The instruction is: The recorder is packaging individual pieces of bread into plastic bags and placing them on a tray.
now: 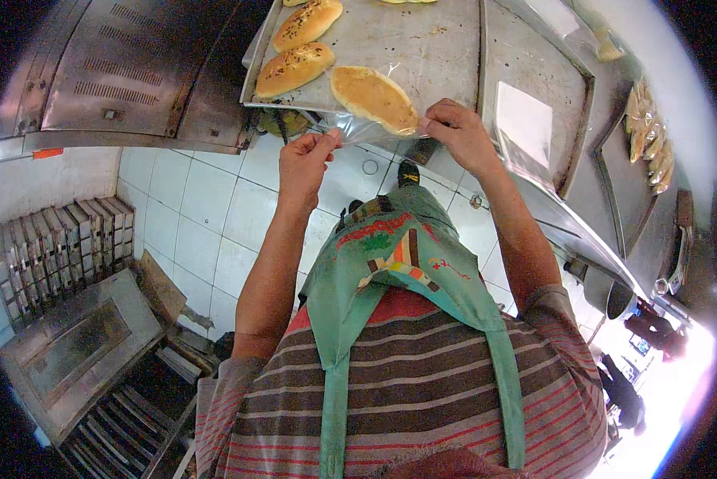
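An oval bread roll with a golden top lies in or on a clear plastic bag at the near edge of a metal baking tray. My left hand pinches the left side of the plastic between thumb and fingers. At the roll's right end, my right hand pinches the plastic with thumb and forefinger. Two seed-topped rolls rest on the tray's left side, and more bread shows partly at the top edge. Right of my right hand lies a stack of clear plastic bags.
A second metal tray adjoins on the right, with bagged bread beyond. A steel cabinet stands at upper left. Lower left are a rack of metal pans and a metal-framed unit. People appear far off at lower right.
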The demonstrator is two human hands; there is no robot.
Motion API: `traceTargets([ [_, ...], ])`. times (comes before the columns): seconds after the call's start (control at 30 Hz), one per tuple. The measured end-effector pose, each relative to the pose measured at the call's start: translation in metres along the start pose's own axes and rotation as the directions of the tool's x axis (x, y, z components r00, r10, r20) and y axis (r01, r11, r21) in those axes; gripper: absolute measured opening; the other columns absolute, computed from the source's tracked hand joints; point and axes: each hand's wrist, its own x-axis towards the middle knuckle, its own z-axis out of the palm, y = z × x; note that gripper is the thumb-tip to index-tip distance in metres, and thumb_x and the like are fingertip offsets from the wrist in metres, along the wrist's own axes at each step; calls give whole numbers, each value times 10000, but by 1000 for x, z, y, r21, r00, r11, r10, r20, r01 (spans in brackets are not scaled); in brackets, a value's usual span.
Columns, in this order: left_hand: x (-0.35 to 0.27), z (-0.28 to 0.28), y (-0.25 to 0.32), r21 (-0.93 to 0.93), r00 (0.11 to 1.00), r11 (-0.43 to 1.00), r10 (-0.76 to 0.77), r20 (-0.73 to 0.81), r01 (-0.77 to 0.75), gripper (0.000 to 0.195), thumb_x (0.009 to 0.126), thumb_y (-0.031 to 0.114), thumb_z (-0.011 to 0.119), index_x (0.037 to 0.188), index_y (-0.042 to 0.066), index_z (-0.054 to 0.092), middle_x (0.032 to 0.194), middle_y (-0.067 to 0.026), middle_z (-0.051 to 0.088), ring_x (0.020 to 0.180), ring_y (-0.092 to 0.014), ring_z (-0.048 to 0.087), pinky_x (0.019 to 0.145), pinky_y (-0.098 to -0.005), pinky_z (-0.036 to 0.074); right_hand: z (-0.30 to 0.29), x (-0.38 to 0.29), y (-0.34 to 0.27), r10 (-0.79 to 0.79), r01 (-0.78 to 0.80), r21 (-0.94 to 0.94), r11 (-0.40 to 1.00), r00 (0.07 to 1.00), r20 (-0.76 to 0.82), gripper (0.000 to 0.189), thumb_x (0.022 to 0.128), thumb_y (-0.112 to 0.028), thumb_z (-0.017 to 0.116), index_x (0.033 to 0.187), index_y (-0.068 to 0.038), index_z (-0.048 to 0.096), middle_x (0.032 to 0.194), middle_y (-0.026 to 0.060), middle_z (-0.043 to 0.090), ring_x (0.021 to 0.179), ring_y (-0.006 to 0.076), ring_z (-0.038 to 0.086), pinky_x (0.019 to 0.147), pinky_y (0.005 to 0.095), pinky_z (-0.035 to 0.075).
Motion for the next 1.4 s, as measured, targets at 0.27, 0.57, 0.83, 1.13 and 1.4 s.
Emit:
traceTargets([
  [0.27,11,4,-2,-111,992,986,-122,7,122,202,777,239,707,700,79,611,605,18,533,500,-65,444,445,-210,321,2,1,-21,100,-115,-192,975,991,-86,238,736,-208,670,853,-7,619,903,147,605,855,292,597,787,364,461],
  [0.57,27,-1,2,-296,957,915,-226,181,272,193,837,271,649,793,101,568,706,1,540,643,-109,497,539,-249,371,35,17,-20,-525,294,-734,612,845,-100,275,760,-250,603,1027,-192,637,1178,-4,579,1174,212,483,965,497,325],
  [0.83,-12,21,55,125,442,425,875,196,-897,521,876,348,617,1231,-18,511,1112,-105,588,1025,-176,534,924,-368,394,-41,-20,-78,-285,287,-295,911,957,49,233,744,-244,648,925,-100,682,926,70,663,982,247,598,899,475,376],
  [1.13,-60,154,82,41,907,950,280,315,-308,443,879,238,624,1141,-105,522,1097,-171,580,950,-240,593,820,-353,498,-111,-96,12,65,254,416,873,786,-615,613,725,-280,757,1212,-26,484,1149,134,569,958,255,596,785,395,504],
  [1.4,-62,354,79,-166,751,967,254,610,-192,512,902,234,606,1235,-101,405,1191,-190,515,1067,-240,537,922,-366,439,-191,-170,114,209,330,729,600,815,-541,933,687,-265,821,1380,4,257,1289,142,445,1181,223,451,966,387,429],
])
